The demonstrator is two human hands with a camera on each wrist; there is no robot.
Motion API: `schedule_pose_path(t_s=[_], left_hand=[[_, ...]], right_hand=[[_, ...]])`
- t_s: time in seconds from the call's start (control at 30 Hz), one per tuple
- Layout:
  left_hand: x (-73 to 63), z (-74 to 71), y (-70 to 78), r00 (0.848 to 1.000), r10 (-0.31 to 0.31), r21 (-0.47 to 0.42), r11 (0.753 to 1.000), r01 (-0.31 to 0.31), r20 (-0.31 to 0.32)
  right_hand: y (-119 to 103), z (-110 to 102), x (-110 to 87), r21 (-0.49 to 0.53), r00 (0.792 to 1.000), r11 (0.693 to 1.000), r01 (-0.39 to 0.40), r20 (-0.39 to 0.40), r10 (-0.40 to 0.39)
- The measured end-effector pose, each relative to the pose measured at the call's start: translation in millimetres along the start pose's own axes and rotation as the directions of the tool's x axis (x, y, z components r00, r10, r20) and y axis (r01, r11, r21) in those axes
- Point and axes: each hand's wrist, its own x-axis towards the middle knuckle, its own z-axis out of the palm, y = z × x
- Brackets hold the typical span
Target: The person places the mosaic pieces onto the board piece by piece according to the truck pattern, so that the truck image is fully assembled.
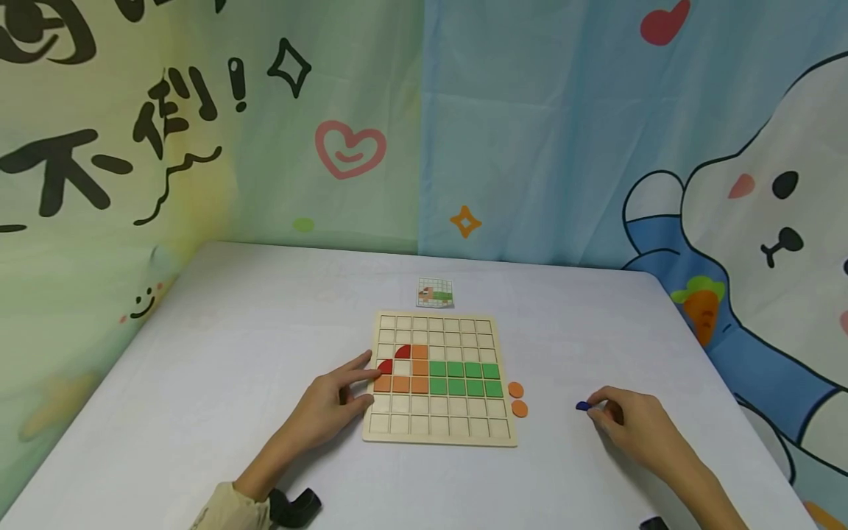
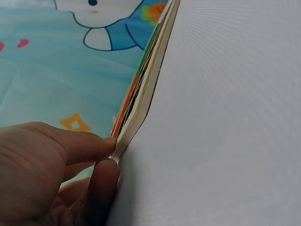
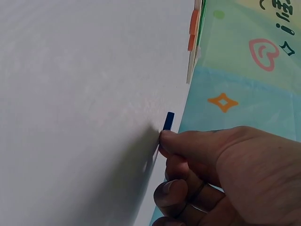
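Observation:
My left hand (image 1: 330, 405) is at the left edge of a square wooden grid board (image 1: 437, 425), its fingertips touching the rim beside a red quarter-round piece (image 1: 386, 366). In the left wrist view, the thumb and a finger meet the board's corner. A second red piece (image 1: 403, 352), several orange square tiles (image 1: 400, 384) and two rows of green tiles (image 1: 456, 368) lie in the grid. Off to the right, my right hand (image 1: 632, 423) pinches a small dark blue piece (image 3: 168, 121) between thumb and finger, low over the white table.
Two orange discs (image 1: 515, 390) lie just right of the board. Behind it is a small picture card (image 1: 434, 293) with a gridded pattern in orange and green. Printed cloth (image 1: 517, 132) hangs behind the white table (image 1: 278, 309).

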Motion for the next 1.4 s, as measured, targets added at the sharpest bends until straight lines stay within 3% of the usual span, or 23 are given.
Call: schedule_pose_path(t_s=[0.83,1.4], left_hand=[[-1.2,0.1,-1.5,1.0,-0.007,0.0,1.0,0.007,-0.014],[-0.2,-0.2,-1.8,1.0,-0.007,-0.003,1.0,0.007,-0.03]], right_hand=[[-8.9,1.4,6.0,-0.003,1.0,1.0,0.028,-0.006,-0.028],[-54.7,6.8,23.6,0.047,0.999,0.999,0.02,-0.031,-0.019]])
